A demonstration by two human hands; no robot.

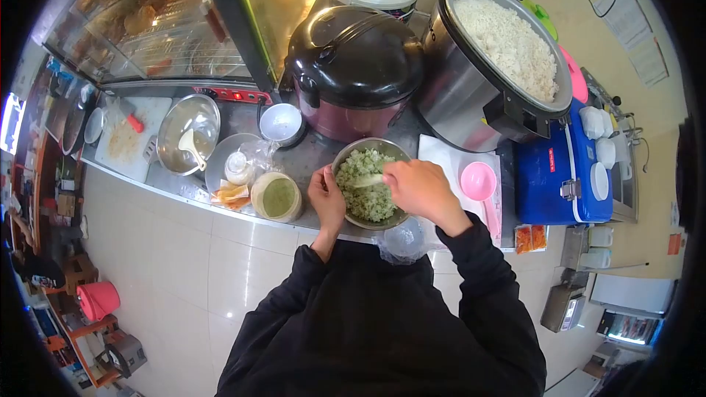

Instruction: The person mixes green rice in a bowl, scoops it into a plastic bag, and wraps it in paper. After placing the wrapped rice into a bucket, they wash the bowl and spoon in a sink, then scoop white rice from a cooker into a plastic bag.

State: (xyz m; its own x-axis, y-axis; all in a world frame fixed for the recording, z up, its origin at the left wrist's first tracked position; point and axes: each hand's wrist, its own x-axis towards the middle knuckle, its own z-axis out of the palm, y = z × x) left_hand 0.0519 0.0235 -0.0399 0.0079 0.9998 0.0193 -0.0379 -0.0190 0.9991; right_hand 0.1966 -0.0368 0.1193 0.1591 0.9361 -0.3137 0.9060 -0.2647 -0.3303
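Now, steel bowl (340,159): sits just below the centre of the frame, on the grey counter (309,158), in front of the black-lidded cooker.
Bowl contents: a chopped, pale green mix that fills most of it.
Left hand (326,197): on the bowl's left rim, fingers together and curled against the edge, gripping it.
Right hand (421,188): over the bowl's right side, fingers folded into a fist around the handle of the white paddle.
White paddle (365,180): lies across the green mix, blade pointing towards the left of the frame, its handle end hidden in the fist.
Black-lidded cooker (354,66): upper centre, lid down, just behind the bowl.
Open rice cooker (460,95): upper right, lid raised, full of white rice.
Blue cooler (559,176): right of the frame, with white cups on its lid.
Pink scoop (478,180): on a white sheet between the right hand and the cooler.
Green powder tub (277,197): just left of the left hand, uncovered.
Small white bowl (282,123): above the tub, near the black cooker.
Second steel bowl (170,148): left of centre, a white ladle resting inside.
Cutting board (132,140): further left, scattered with crumbs.
Glass display case (162,22): upper left, fried food on its racks.
Pink bucket (98,300): lower left, on the floor.
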